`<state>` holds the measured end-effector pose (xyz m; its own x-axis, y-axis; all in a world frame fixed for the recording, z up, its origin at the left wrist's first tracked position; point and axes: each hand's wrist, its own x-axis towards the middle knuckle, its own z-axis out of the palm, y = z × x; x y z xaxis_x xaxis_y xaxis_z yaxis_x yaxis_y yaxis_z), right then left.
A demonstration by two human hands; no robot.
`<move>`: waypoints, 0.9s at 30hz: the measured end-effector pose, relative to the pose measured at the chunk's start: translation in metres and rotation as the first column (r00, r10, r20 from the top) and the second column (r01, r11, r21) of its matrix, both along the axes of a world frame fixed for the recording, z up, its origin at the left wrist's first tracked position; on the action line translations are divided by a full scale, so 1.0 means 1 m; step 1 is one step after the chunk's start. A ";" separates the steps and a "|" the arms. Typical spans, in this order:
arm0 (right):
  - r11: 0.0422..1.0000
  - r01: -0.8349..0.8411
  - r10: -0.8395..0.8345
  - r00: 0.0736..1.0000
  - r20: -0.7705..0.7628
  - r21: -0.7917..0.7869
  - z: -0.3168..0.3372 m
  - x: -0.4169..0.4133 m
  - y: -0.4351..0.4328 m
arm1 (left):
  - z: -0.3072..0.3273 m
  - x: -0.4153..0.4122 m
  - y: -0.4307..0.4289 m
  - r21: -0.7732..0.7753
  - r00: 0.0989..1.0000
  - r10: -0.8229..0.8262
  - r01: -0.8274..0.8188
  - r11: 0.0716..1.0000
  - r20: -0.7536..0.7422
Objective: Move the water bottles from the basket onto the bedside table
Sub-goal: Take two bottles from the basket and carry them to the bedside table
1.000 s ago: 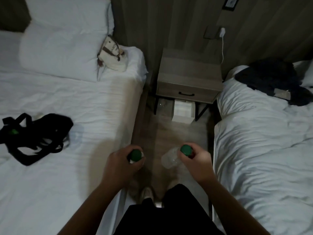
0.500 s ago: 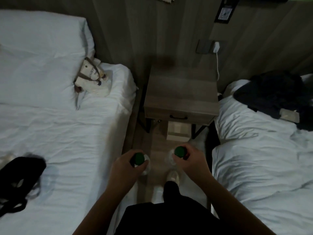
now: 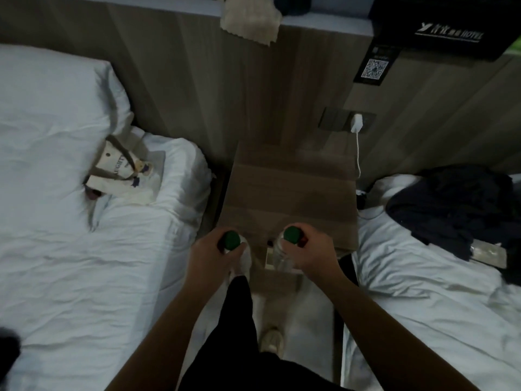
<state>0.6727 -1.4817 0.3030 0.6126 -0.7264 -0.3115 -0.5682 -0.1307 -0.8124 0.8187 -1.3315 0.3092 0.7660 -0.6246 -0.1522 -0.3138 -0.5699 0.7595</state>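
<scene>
The left bottle and the right bottle, both green-capped, hang low at frame centre. The left hand and the right hand each grip one near its cap, fingers curled round it. Over the last second the bedside table has drawn from well ahead to just beyond the bottles, so setting them down looks next. The dark basket has slipped to the lower-left edge.

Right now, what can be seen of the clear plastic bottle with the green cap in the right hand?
The clear plastic water bottle has a round green cap and a see-through body. The right hand grips it near the neck, roughly upright, cap toward the camera. It hangs at the front edge of the brown wooden bedside table.
</scene>
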 end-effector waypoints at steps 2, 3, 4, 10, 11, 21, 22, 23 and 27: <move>0.999 0.010 -0.011 1.000 -0.021 -0.050 -0.008 0.025 -0.022 | -0.007 0.024 -0.026 0.024 0.999 -0.041 0.041 0.999 0.012; 0.997 0.006 -0.010 0.999 -0.053 -0.073 -0.010 0.037 -0.031 | -0.010 0.037 -0.038 0.036 0.998 -0.063 0.062 0.997 0.012; 0.996 0.001 -0.009 0.996 -0.085 -0.089 -0.010 0.050 -0.040 | -0.013 0.050 -0.051 0.048 0.997 -0.082 0.082 0.996 0.010; 0.994 0.062 -0.082 0.971 -0.227 -0.094 -0.020 0.119 -0.090 | -0.032 0.128 -0.118 0.089 0.971 -0.239 0.237 0.967 0.007; 0.993 0.069 -0.089 0.966 -0.242 -0.091 -0.022 0.131 -0.098 | -0.036 0.139 -0.128 0.103 0.966 -0.258 0.258 0.961 -0.010; 0.996 0.072 -0.087 0.939 -0.333 -0.057 -0.040 0.208 -0.149 | -0.071 0.210 -0.195 0.182 0.901 -0.434 0.427 0.886 -0.001; 0.997 0.057 -0.074 0.935 -0.347 -0.058 -0.042 0.213 -0.152 | -0.073 0.213 -0.199 0.187 0.901 -0.434 0.428 0.884 -0.008; 0.997 0.044 -0.063 0.928 -0.367 -0.060 -0.043 0.217 -0.156 | -0.074 0.217 -0.203 0.189 0.903 -0.430 0.426 0.885 -0.021; 0.998 0.028 -0.048 0.920 -0.390 -0.055 -0.047 0.231 -0.165 | -0.082 0.231 -0.219 0.200 0.908 -0.413 0.419 0.886 -0.074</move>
<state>0.9042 -1.6465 0.2563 0.4207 -0.7666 -0.4851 -0.8445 -0.1357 -0.5180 1.0502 -1.5500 0.2274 0.4363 -0.8369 -0.3305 -0.5363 -0.5368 0.6514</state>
